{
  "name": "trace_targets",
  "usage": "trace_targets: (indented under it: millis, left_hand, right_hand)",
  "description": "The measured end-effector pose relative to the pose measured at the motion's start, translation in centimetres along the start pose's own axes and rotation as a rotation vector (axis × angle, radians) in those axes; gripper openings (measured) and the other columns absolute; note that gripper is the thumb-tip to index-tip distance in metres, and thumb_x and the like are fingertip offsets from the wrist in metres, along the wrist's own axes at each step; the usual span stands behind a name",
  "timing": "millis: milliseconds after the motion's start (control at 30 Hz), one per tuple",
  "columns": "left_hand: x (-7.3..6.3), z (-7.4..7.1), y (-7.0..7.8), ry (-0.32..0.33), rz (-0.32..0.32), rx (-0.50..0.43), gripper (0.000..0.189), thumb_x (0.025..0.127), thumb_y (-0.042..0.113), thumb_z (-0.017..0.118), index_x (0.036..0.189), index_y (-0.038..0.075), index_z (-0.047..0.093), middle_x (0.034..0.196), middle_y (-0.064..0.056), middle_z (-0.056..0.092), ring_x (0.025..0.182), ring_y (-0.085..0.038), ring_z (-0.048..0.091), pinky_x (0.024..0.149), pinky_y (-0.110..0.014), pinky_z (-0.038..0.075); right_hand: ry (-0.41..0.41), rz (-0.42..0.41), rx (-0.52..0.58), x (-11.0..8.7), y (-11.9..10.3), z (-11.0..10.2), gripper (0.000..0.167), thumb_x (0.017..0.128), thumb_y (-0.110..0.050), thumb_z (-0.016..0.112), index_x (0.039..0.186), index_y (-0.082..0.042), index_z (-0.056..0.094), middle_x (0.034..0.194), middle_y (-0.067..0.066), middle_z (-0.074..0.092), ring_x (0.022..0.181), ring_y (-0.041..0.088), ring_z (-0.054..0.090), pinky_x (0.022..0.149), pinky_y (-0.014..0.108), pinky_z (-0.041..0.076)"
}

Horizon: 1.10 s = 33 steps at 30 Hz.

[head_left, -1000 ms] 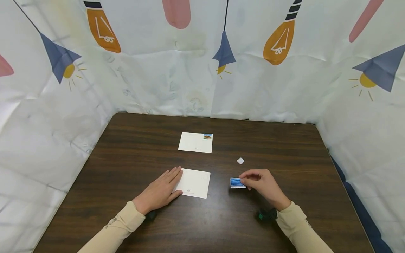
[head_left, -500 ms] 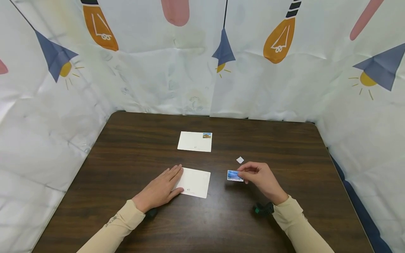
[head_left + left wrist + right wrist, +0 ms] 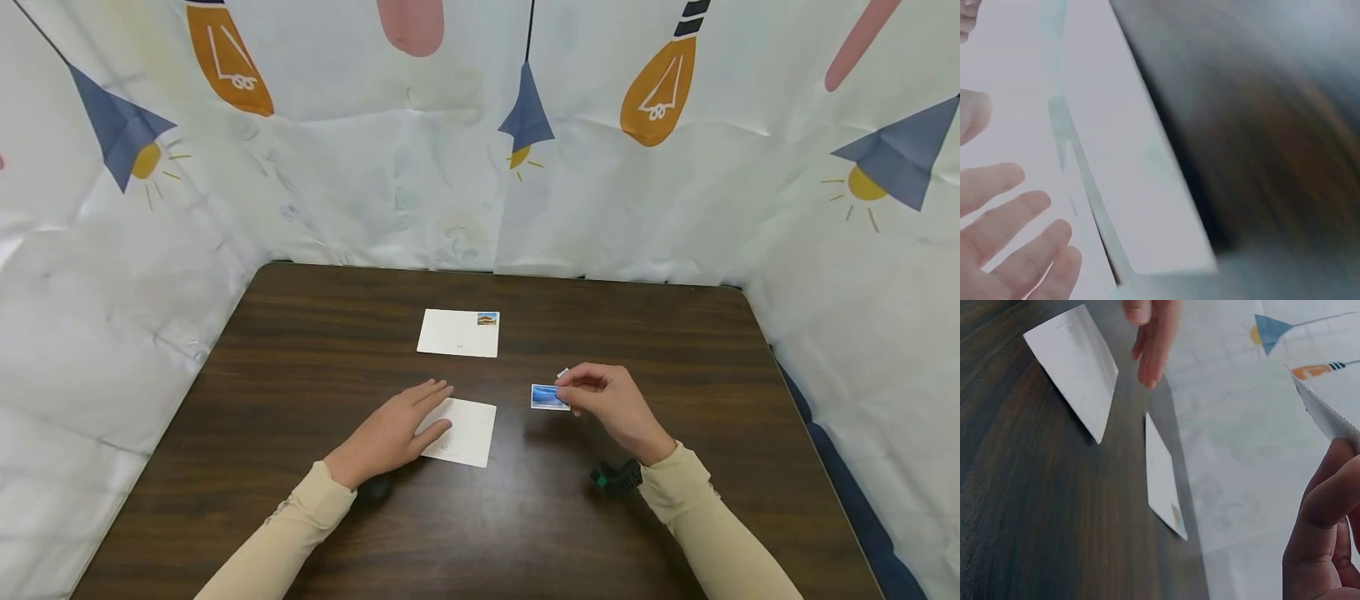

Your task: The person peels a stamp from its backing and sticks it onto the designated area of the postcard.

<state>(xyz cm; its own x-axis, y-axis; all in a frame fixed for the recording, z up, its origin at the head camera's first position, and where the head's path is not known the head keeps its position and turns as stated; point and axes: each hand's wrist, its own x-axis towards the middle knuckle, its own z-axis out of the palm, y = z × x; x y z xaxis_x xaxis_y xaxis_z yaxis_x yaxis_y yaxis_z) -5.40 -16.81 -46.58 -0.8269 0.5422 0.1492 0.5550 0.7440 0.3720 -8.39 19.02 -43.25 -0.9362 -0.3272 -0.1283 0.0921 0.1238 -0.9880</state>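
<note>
In the head view, my right hand (image 3: pixel 611 410) pinches a blue postage stamp (image 3: pixel 546 397) by its right end, between thumb and fingers, above the table. Its pale back and toothed edge show in the right wrist view. A plain white envelope (image 3: pixel 471 435) lies in front of me, with small print low on it. Over its left part is my left hand (image 3: pixel 390 432), fingers straight and thumb spread, holding nothing. The right wrist view shows the left hand (image 3: pixel 1157 337) raised off the table. Blurred white paper (image 3: pixel 1147 187) lies beyond its fingers in the left wrist view.
A second white envelope (image 3: pixel 450 335) lies farther back, bearing a colourful stamp (image 3: pixel 487 318) in its upper right corner. A small white paper piece (image 3: pixel 562 372) peeks out behind my right fingers. A patterned white curtain (image 3: pixel 420 200) stands around the dark wooden table (image 3: pixel 330 333).
My right hand has carried the stamp away from me and slightly left, now partly covering the small white piece. My left hand has lifted from the envelope, moving a little right.
</note>
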Motion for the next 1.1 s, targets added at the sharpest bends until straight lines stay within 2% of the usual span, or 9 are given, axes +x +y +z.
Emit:
trace_targets:
  millis: [200,333,433,533,700,833,933,1033,1100]
  left_hand:
    - [1.6,0.3,1.4,0.046,-0.094,-0.293,0.045,0.105,0.035,0.061,0.142,0.009,0.063,0.14,-0.005,0.069,0.122,-0.024,0.07,0.102,-0.047,0.059]
    - [2.3,0.2,2.4,0.026,-0.196,-0.491,0.04,0.105,0.036,0.06,0.139,0.014,0.066,0.133,-0.001,0.072,0.112,-0.019,0.073,0.096,-0.043,0.061]
    - [3.0,0.1,3.3,0.003,-0.272,-0.622,0.036,0.105,0.038,0.06,0.136,0.02,0.067,0.133,0.0,0.073,0.116,-0.016,0.072,0.1,-0.04,0.06]
    - [3.8,0.1,4.0,-0.011,-0.305,-0.752,0.034,0.106,0.037,0.059,0.136,0.022,0.066,0.136,-0.005,0.071,0.119,-0.018,0.072,0.104,-0.04,0.059]
    - [5.0,0.5,4.9,-0.037,-0.324,-0.951,0.038,0.107,0.031,0.057,0.139,0.01,0.062,0.134,-0.02,0.07,0.118,-0.035,0.072,0.1,-0.04,0.061]
    - [5.6,0.9,5.4,-0.035,-0.343,-1.044,0.038,0.107,0.026,0.057,0.137,0.003,0.062,0.127,-0.024,0.071,0.115,-0.044,0.071,0.099,-0.038,0.061]
    - [5.9,1.4,5.7,-0.034,-0.361,-1.085,0.033,0.106,0.025,0.059,0.132,0.005,0.065,0.121,-0.02,0.074,0.114,-0.045,0.071,0.101,-0.044,0.06]
    - [6.2,1.8,6.0,-0.038,-0.388,-1.089,0.03,0.105,0.027,0.062,0.128,0.008,0.068,0.117,-0.015,0.076,0.111,-0.041,0.073,0.1,-0.042,0.061]
    - [6.4,2.1,6.2,-0.037,-0.39,-1.097,0.031,0.104,0.028,0.063,0.126,0.007,0.069,0.116,-0.017,0.076,0.108,-0.039,0.074,0.098,-0.038,0.062]
  right_hand:
    - [-0.022,-0.028,0.058,0.3,-0.2,0.3,0.02,0.093,-0.008,0.075,0.106,0.005,0.072,0.089,-0.006,0.073,0.066,0.009,0.058,0.065,0.031,0.056]
    - [-0.036,-0.035,0.07,0.6,0.0,0.9,0.019,0.093,-0.007,0.075,0.106,0.006,0.072,0.088,-0.007,0.073,0.065,0.009,0.059,0.065,0.031,0.056]
    - [-0.04,-0.037,0.07,0.9,0.0,1.3,0.019,0.093,-0.007,0.075,0.106,0.007,0.071,0.088,-0.007,0.073,0.065,0.009,0.058,0.066,0.031,0.056]
    - [-0.03,-0.04,0.077,1.0,-0.1,1.5,0.021,0.092,-0.008,0.075,0.107,0.008,0.071,0.089,-0.006,0.073,0.065,0.009,0.058,0.065,0.03,0.055]
    - [-0.031,-0.04,0.088,1.2,0.0,1.7,0.024,0.092,-0.008,0.076,0.108,0.009,0.071,0.089,-0.006,0.074,0.064,0.009,0.059,0.064,0.027,0.056]
    - [-0.033,-0.033,0.085,1.3,0.3,1.9,0.026,0.092,-0.009,0.076,0.109,0.01,0.07,0.088,-0.006,0.074,0.064,0.008,0.06,0.064,0.029,0.056]
    - [-0.03,-0.026,0.072,1.4,0.4,2.1,0.026,0.092,-0.01,0.077,0.109,0.009,0.071,0.088,-0.006,0.073,0.064,0.008,0.06,0.065,0.031,0.057]
    - [-0.027,-0.018,0.059,1.4,0.4,2.2,0.026,0.092,-0.011,0.077,0.109,0.008,0.071,0.086,-0.007,0.073,0.064,0.007,0.06,0.065,0.032,0.057]
    - [-0.025,-0.013,0.053,1.3,0.4,2.2,0.026,0.092,-0.012,0.077,0.109,0.008,0.072,0.085,-0.006,0.072,0.064,0.008,0.06,0.065,0.031,0.057]
